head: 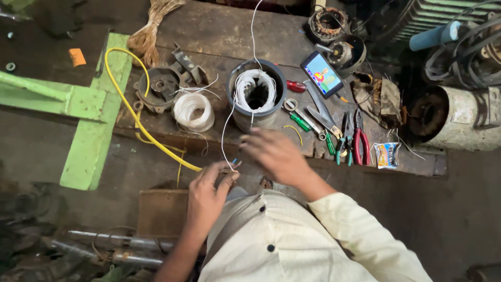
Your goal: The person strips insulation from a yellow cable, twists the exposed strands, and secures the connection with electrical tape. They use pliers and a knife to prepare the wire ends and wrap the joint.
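Note:
My left hand [209,190] pinches the end of a yellow sleeved wire [133,112] together with thin white wire at the front edge of the wooden bench [209,36]. My right hand [274,154] hovers, blurred, just in front of a grey motor stator [255,99] wound with white wire; its fingers are spread and hold nothing that I can see. A white wire strand runs from the stator down to my left fingers.
A coil of white wire [193,110] lies left of the stator, beside a metal motor end cover [162,86]. Right of the stator lie screwdrivers, scissors [308,116], red pliers [360,141] and a phone [322,73] with a lit screen. A green metal frame [88,99] stands at left.

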